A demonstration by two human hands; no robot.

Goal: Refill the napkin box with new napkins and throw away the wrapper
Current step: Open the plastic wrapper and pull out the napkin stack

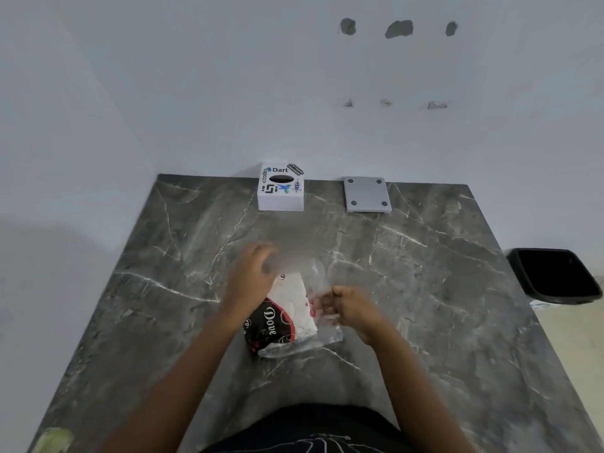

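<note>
Head view, at a grey marbled counter (425,273) set against a white wall: a person works open a fresh pack of napkins (287,313) lying between the two hands, near the counter's middle. At left, the left hand (253,276) rests over the pack's far end, fingers curled loosely down on it; motion blur there makes it impossible to tell whether that grip is pinching plastic or only steadying. The pack, printed white, black and red, runs lengthwise away from the person and leans a little to the right, its near end toward the body. Just right of it, the right hand (348,310) has its grip closed narrow on the loose clear wrapper (322,279) along the pack's right edge, apparently drawing the film aside. The wrapper seems to open on that right side, so the right hand is the nearer one to peel it, while the left looks placed to hold the napkins back. Well beyond, at the wall, stands the white sticker-covered napkin box (281,199), straight ahead of the pack's long axis, with a flat grey plate (367,194) further right that may be its removed base. Off the counter's right edge, a black bin (555,276) waits for the wrapper.
</note>
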